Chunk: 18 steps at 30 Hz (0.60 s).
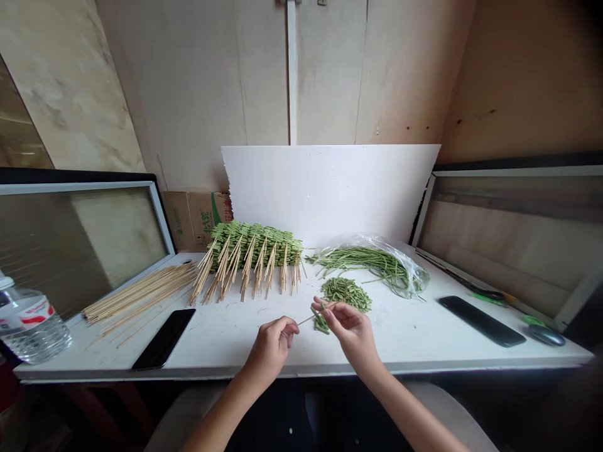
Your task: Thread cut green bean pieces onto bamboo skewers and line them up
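Near the table's front edge, my left hand (274,342) pinches a thin bamboo skewer (305,321) that points up to the right. My right hand (346,323) is closed at the skewer's far end, its fingertips on a short piece of green bean (318,307). Whether the skewer's tip has gone into that piece is too small to tell. A few cut bean pieces (321,324) lie just below, partly behind my right hand. Behind it sits a heap of cut green beans (346,294).
Stacked bean skewers (257,251) stand at the back left, beside loose bamboo skewers (141,295). Long beans (367,260) lie in a plastic bag (417,276). A phone (164,339), a water bottle (32,326), a black slab (481,321) and a mouse (546,334) lie outward.
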Each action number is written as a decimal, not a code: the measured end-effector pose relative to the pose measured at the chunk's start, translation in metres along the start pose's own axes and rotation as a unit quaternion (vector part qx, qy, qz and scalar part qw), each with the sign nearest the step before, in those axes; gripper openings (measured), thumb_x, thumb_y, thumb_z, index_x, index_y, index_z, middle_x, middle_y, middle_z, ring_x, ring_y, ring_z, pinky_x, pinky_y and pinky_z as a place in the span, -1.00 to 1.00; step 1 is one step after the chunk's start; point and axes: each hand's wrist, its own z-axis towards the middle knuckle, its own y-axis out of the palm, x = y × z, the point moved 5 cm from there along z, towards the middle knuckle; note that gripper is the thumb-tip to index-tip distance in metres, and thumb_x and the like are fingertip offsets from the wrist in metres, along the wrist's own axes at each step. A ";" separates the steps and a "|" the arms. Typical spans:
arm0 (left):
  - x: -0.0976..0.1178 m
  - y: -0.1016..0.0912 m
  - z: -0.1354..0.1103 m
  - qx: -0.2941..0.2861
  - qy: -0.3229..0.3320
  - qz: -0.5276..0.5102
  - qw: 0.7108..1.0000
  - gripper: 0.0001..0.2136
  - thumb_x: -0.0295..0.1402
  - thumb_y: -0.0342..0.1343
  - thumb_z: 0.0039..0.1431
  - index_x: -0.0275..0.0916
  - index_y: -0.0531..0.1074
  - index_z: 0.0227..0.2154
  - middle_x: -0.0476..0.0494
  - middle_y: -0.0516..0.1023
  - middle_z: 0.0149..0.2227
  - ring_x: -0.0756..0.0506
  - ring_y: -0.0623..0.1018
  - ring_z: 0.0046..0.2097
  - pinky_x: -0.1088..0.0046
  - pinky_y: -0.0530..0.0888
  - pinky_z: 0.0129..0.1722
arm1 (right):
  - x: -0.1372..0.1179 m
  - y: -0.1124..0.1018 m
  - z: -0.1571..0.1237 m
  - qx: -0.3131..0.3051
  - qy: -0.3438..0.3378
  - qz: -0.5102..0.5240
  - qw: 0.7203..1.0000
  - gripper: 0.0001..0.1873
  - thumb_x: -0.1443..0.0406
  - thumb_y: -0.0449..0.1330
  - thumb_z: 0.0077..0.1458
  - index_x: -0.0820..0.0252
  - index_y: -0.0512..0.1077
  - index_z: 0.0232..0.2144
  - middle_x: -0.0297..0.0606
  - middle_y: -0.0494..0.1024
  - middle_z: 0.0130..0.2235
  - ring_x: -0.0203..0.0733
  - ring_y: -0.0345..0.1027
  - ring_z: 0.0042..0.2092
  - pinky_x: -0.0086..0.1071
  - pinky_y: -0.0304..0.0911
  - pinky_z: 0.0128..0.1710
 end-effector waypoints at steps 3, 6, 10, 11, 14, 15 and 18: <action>0.001 -0.001 -0.001 0.007 0.004 0.007 1.000 -0.75 -0.41 -0.07 0.39 -0.24 0.47 -0.36 0.05 0.34 -0.57 0.02 0.38 -0.52 0.56 0.33 -0.44 | 0.008 0.003 -0.002 -0.016 0.006 -0.008 1.000 -0.77 0.09 0.39 0.14 0.11 0.58 -0.34 -0.08 0.69 -0.08 0.17 0.47 0.17 -0.04 0.40 0.14; 0.002 -0.004 -0.001 0.038 0.012 0.036 0.999 -0.75 -0.40 -0.04 0.39 -0.24 0.49 -0.37 0.03 0.39 -0.56 0.02 0.40 -0.52 0.55 0.34 -0.42 | 0.013 0.002 -0.003 -0.011 0.002 -0.014 1.000 -0.77 0.09 0.39 0.14 0.12 0.60 -0.34 -0.08 0.70 -0.13 0.18 0.50 0.13 -0.02 0.41 0.13; 0.004 -0.007 0.000 0.055 0.019 0.052 0.997 -0.76 -0.43 -0.02 0.37 -0.24 0.50 -0.38 0.01 0.43 -0.55 0.01 0.42 -0.51 0.54 0.35 -0.40 | 0.017 0.001 -0.004 -0.009 -0.003 -0.026 1.000 -0.78 0.10 0.39 0.14 0.12 0.61 -0.32 -0.08 0.70 -0.14 0.19 0.52 0.10 0.00 0.41 0.14; 0.004 -0.007 0.000 0.053 0.019 0.052 0.997 -0.76 -0.44 -0.03 0.36 -0.24 0.50 -0.38 0.02 0.42 -0.56 0.01 0.42 -0.51 0.55 0.34 -0.41 | 0.018 0.001 -0.004 -0.012 -0.005 -0.029 0.999 -0.78 0.10 0.39 0.15 0.12 0.61 -0.31 -0.08 0.70 -0.14 0.18 0.52 0.11 0.00 0.41 0.14; 0.004 -0.006 0.001 0.039 0.014 0.046 0.998 -0.77 -0.48 -0.04 0.34 -0.24 0.49 -0.38 0.03 0.40 -0.56 0.01 0.42 -0.51 0.55 0.33 -0.42 | 0.019 0.000 -0.003 -0.020 -0.011 -0.041 0.999 -0.79 0.11 0.37 0.17 0.11 0.60 -0.30 -0.08 0.69 -0.11 0.17 0.49 0.14 -0.03 0.42 0.12; 0.003 -0.005 0.001 0.034 0.010 0.042 0.998 -0.77 -0.50 -0.04 0.33 -0.23 0.49 -0.38 0.02 0.41 -0.56 0.01 0.42 -0.51 0.55 0.34 -0.42 | 0.019 -0.001 -0.002 -0.024 -0.011 -0.046 0.999 -0.79 0.11 0.37 0.17 0.11 0.60 -0.30 -0.08 0.69 -0.10 0.16 0.49 0.14 -0.05 0.44 0.10; -0.001 -0.005 0.002 0.017 -0.002 0.033 0.999 -0.77 -0.53 -0.05 0.30 -0.23 0.47 -0.40 -0.02 0.48 -0.51 -0.01 0.45 -0.48 0.54 0.35 -0.41 | 0.018 -0.002 0.001 -0.047 0.003 -0.059 0.997 -0.76 0.08 0.36 0.18 0.11 0.59 -0.26 -0.09 0.69 -0.12 0.09 0.56 0.01 -0.12 0.49 -0.02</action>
